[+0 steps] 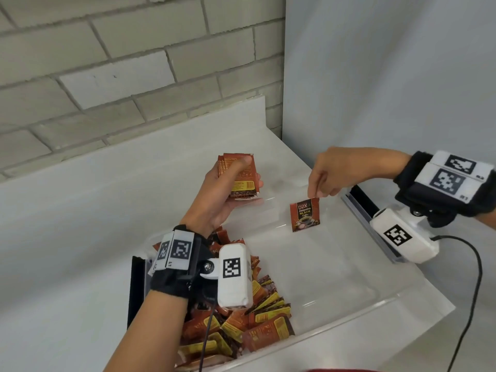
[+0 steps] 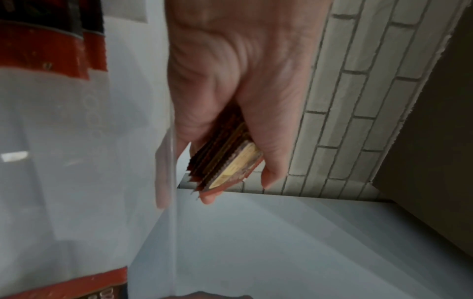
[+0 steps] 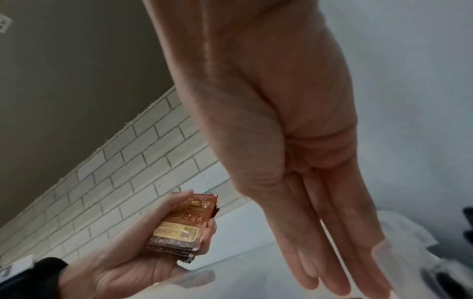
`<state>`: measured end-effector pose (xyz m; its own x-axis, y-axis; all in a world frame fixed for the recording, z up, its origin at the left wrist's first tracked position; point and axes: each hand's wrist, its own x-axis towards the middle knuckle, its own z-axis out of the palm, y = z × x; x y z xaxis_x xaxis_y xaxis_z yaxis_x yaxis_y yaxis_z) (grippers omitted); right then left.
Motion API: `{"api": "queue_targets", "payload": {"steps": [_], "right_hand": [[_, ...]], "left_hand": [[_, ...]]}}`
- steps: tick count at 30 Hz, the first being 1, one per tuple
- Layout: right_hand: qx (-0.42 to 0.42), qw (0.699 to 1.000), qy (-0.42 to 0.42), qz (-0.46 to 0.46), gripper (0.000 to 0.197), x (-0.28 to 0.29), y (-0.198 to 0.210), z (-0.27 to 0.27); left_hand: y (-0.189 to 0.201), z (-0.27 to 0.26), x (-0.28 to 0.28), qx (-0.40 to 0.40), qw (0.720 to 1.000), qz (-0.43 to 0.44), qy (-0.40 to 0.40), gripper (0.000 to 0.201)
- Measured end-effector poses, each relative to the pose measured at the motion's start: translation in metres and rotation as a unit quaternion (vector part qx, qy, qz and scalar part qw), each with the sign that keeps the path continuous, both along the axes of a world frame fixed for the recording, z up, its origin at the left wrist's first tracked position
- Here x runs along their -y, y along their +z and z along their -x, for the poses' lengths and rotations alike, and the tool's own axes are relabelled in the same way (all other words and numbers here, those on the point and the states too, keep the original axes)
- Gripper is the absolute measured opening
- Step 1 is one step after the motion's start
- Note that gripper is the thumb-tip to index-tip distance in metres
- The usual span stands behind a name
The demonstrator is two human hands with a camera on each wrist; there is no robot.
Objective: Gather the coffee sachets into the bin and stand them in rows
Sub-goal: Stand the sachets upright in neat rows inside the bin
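In the head view my left hand (image 1: 249, 173) grips a stack of red-brown coffee sachets (image 1: 241, 183) above the far left of the clear plastic bin (image 1: 349, 310), thumb across the top one. The left wrist view shows that stack (image 2: 225, 159) edge-on in the same hand (image 2: 239, 188); in the right wrist view the stack (image 3: 184, 224) sits in the left hand (image 3: 200, 210). My right hand (image 1: 315, 194) pinches the top corner of a single sachet (image 1: 304, 216), upright near the bin's far wall. Its fingers (image 3: 320, 252) point down; that sachet is hidden there. A loose pile of sachets (image 1: 241, 318) fills the bin's near left.
The bin stands on a white counter (image 1: 80, 224) in a corner between a brick wall (image 1: 107, 76) and a plain white wall (image 1: 389, 76). Black-edged clear panels lie beside the bin at left (image 1: 134, 285) and right (image 1: 359, 200). A black cable (image 1: 469, 291) hangs from my right wrist.
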<state>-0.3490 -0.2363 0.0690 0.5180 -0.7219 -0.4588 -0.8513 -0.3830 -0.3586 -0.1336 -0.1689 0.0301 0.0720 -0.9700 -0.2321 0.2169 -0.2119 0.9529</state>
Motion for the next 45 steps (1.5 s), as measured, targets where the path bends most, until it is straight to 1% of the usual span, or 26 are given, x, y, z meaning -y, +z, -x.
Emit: {"api": "queue_targets", "payload": {"steps": [3,6,8,9,11,14,16,19,22,23,25,27,28,30,32,34,37,40,42,45], "right_hand": [[0.001,1.0,-0.012,-0.012,0.021,0.002,0.001,0.007],[0.001,1.0,-0.005,-0.002,0.014,0.0,0.004,0.014],[0.059,0.998,-0.027,-0.003,0.009,-0.002,0.008,0.016],[0.107,0.993,-0.047,-0.009,0.011,-0.003,0.009,0.016],[0.205,0.975,-0.085,-0.021,0.021,-0.006,0.012,0.014],[0.314,0.94,-0.127,-0.039,0.029,-0.012,0.011,0.009],[0.351,0.924,-0.15,-0.03,0.027,-0.018,0.009,0.006],[0.372,0.911,-0.179,-0.004,0.024,-0.024,0.003,0.003],[0.379,0.906,-0.19,0.009,0.021,-0.027,-0.002,0.006],[0.38,0.905,-0.193,0.014,0.017,-0.028,-0.002,0.008],[0.399,0.896,-0.196,0.02,0.011,-0.031,0.002,0.013],[0.45,0.871,-0.195,0.02,0.011,-0.036,0.009,0.019],[0.481,0.855,-0.194,0.02,0.011,-0.039,0.012,0.022],[0.522,0.832,-0.186,0.022,0.01,-0.044,0.016,0.027],[0.523,0.834,-0.173,0.028,0.012,-0.048,0.015,0.03],[0.499,0.851,-0.163,0.021,0.01,-0.05,0.01,0.031],[0.464,0.872,-0.158,0.014,0.009,-0.049,0.0,0.032],[0.452,0.877,-0.163,0.009,0.016,-0.049,-0.003,0.034],[0.46,0.868,-0.184,0.006,0.022,-0.048,-0.002,0.035],[0.508,0.821,-0.251,-0.07,0.023,-0.049,0.0,0.031]], "left_hand": [[0.003,0.006,0.003,0.0,1.0,-0.02,-0.024,0.039],[0.008,0.014,0.007,0.013,0.998,-0.019,-0.054,0.029],[0.011,0.02,0.011,0.006,0.998,-0.001,-0.059,0.024],[0.012,0.023,0.013,-0.006,0.998,0.008,-0.062,0.022],[0.014,0.028,0.016,-0.043,0.996,0.027,-0.076,0.021],[0.011,0.035,0.017,-0.093,0.99,0.041,-0.1,0.023],[0.006,0.039,0.015,-0.117,0.987,0.038,-0.107,0.025],[0.0,0.043,0.013,-0.134,0.985,0.03,-0.109,0.027],[-0.005,0.046,0.011,-0.121,0.985,0.022,-0.117,0.034],[-0.005,0.047,0.01,-0.113,0.986,0.017,-0.121,0.039],[-0.007,0.047,0.01,-0.105,0.985,0.004,-0.134,0.056],[-0.007,0.046,0.011,-0.11,0.983,-0.006,-0.147,0.071],[-0.007,0.045,0.012,-0.121,0.981,-0.01,-0.148,0.074],[-0.007,0.044,0.012,-0.145,0.979,-0.021,-0.145,0.069],[-0.008,0.044,0.012,-0.15,0.976,-0.026,-0.153,0.059],[-0.008,0.045,0.01,-0.154,0.974,-0.025,-0.164,0.049],[-0.01,0.045,0.009,-0.174,0.972,-0.015,-0.157,0.047],[-0.012,0.042,0.011,-0.184,0.973,0.002,-0.141,0.04],[-0.012,0.04,0.012,-0.195,0.973,0.013,-0.122,0.038],[-0.014,0.039,0.015,-0.205,0.974,0.033,-0.093,0.044]]}}
